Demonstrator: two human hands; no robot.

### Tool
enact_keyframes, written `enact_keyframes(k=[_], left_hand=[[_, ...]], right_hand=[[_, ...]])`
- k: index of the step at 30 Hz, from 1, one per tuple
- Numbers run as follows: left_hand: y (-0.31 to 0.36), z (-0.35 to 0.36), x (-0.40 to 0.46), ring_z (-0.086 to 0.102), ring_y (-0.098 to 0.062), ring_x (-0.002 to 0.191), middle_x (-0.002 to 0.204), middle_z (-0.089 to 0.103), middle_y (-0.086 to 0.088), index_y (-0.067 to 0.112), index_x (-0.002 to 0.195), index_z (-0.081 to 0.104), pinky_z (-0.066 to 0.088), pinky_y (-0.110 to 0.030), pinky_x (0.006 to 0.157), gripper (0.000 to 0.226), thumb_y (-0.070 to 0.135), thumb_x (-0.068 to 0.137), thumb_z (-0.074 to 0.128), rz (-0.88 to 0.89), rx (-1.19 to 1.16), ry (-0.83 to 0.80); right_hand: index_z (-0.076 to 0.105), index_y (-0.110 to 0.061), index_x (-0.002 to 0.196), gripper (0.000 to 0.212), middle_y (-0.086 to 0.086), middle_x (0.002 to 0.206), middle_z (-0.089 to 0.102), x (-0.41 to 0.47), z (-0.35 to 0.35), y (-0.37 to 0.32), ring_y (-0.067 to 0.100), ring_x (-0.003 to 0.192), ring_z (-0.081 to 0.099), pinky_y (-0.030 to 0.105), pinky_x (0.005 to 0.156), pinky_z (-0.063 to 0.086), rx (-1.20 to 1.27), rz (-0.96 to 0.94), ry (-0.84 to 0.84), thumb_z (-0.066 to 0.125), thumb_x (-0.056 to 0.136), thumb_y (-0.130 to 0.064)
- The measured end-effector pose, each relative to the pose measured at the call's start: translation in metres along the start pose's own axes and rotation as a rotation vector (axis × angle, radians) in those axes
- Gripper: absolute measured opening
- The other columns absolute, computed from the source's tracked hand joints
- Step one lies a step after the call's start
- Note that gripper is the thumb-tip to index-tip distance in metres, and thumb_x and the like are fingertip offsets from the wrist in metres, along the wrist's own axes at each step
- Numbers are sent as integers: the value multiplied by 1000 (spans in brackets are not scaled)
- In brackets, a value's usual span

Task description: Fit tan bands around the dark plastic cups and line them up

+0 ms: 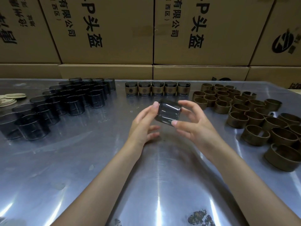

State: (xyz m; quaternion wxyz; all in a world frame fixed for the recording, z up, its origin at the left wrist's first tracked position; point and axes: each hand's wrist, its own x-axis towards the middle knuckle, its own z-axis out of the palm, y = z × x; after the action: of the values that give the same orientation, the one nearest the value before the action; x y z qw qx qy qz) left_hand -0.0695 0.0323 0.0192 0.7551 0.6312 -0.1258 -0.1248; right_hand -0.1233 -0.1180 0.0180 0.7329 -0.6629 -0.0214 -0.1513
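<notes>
Pinching from both sides, left hand (143, 121) and right hand (192, 123) hold one dark translucent plastic cup (167, 112) tilted above the steel table (146, 185). Loose tan paper bands (254, 116) lie at three o'clock, nearer the right hand.

We hold both forearms out, left hand (143, 126) and right hand (193, 123) facing, fingertips pinching between them.

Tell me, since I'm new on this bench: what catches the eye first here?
A dark cup held up between the left hand and right hand, mid-table. Behind it stands a row of five banded cups; bare cups crowd the left, loose tan bands the right.
</notes>
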Motion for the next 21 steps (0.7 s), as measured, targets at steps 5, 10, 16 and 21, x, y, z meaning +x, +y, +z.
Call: enact_keyframes(k=[5,10,16,21], left_hand=[[0,-4,-1,70,-11,80,112,70,1,28,112,69,53,-19,64,60,62,63,69,-108,-71,-130],[-3,-7,3,68,-20,107,124,67,-3,26,127,57,55,-22,85,59,22,69,72,-15,-176,-191],[-5,-9,3,61,-15,119,137,57,-2,26,134,54,54,-23,86,70,3,71,74,62,-170,-307],[-4,-10,7,60,-15,120,136,58,3,31,140,45,49,-31,95,72,31,75,75,-43,-133,-260]], right_hand=[[54,-31,123,59,-2,135,55,0,-1,1,21,109,65,38,90,54,-13,-28,-100,65,82,9],[56,-43,116,64,-11,125,59,3,2,-2,17,106,64,34,74,57,-2,230,86,64,60,-72],[67,-26,95,42,-8,78,74,6,-1,2,11,61,69,23,50,51,5,313,111,52,84,-64],[62,-33,106,18,-7,89,75,6,-5,9,17,84,73,24,61,54,50,146,94,64,89,-26]])
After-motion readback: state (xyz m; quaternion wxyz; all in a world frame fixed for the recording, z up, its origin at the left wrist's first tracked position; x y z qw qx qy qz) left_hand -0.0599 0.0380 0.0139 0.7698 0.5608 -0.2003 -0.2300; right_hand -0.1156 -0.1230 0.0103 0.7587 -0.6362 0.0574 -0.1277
